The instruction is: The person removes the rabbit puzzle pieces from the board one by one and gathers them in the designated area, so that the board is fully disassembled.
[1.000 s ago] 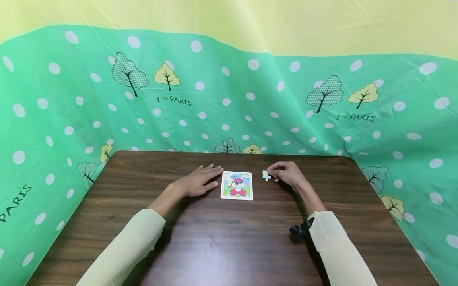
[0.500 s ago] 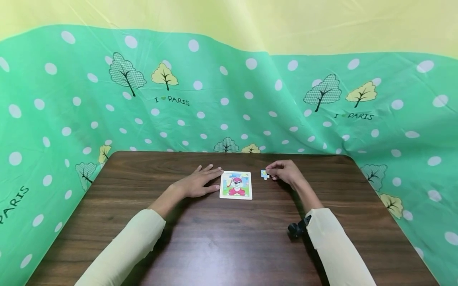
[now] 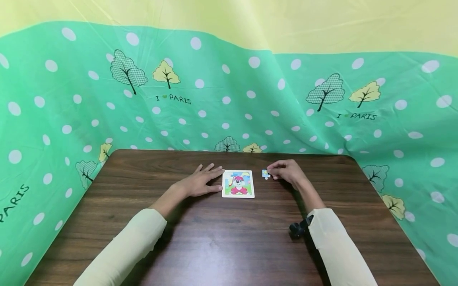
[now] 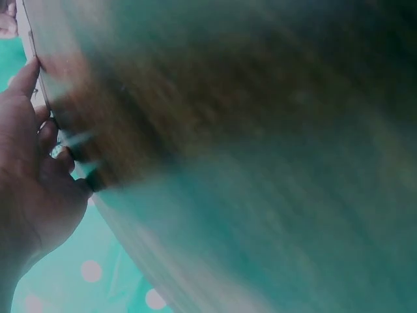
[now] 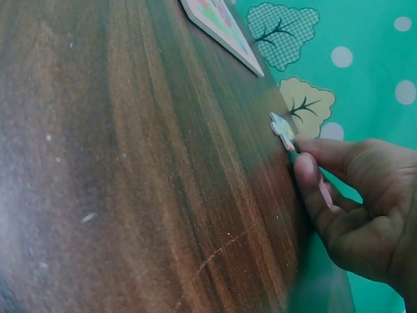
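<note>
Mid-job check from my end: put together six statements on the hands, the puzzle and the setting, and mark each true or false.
1. The right hand pinches a puzzle piece. True.
2. The left hand lies beside the puzzle, fingers spread. True.
3. The puzzle piece is fitted into the puzzle. False: it is apart from it, off to the right.
4. Green dotted cloth hangs behind the table. True.
5. The table is white. False: it is dark brown.
6. The puzzle shows a truck. False: it shows a pinkish-red and white animal.
</note>
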`<state>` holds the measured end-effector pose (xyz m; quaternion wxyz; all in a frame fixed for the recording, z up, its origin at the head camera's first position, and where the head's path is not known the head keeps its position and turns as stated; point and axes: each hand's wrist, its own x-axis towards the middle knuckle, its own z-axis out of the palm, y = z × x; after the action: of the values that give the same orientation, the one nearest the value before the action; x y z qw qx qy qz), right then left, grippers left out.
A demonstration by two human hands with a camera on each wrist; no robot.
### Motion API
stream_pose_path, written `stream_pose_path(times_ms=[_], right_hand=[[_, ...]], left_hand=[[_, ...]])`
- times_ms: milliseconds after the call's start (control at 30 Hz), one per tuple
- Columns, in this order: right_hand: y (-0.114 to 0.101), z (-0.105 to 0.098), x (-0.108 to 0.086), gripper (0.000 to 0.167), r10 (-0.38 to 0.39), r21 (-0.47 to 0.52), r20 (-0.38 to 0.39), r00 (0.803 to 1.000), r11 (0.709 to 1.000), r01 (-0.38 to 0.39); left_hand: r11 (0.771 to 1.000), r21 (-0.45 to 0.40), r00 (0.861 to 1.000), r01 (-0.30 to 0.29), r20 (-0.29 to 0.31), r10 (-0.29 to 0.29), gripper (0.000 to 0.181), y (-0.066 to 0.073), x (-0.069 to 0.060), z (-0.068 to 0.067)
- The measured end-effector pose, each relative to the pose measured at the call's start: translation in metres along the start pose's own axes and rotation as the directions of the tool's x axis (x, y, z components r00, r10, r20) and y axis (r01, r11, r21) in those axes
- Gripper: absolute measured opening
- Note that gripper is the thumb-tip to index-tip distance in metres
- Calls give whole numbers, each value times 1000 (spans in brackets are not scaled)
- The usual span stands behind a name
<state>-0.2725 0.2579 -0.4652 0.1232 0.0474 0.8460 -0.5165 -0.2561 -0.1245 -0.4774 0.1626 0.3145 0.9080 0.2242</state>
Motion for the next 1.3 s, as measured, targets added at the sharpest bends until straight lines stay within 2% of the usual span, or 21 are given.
stream_pose_path(times_ms=[167, 367, 600, 833, 1067, 1300], right_hand=[[-2, -1, -1, 28, 9, 9, 7, 1000, 1000, -9], [-5, -4, -4, 36, 6, -43, 16, 1000, 999, -5], [-5, -1, -8, 42, -54, -48, 9, 999, 997, 54], [-10, 16, -11, 39, -117, -22, 19, 993, 993, 118], [-13, 37, -13, 34, -150, -15, 58, 987, 988, 151], [-17, 52, -14, 32, -195, -41, 76, 978, 979, 199]], left_hand=[[1000, 11, 1000, 16, 14, -17, 81, 3, 0, -4], [1000, 0, 999, 19, 26, -19, 84, 2, 3, -4], [1000, -13, 1000, 16, 24, -16, 86, -2, 5, -1], [1000, -27, 1000, -5, 18, 6, 93, -12, 9, 4], [1000, -19, 999, 21, 39, -20, 87, -2, 0, -4], [1000, -16, 999, 12, 31, -12, 86, -2, 2, -3]])
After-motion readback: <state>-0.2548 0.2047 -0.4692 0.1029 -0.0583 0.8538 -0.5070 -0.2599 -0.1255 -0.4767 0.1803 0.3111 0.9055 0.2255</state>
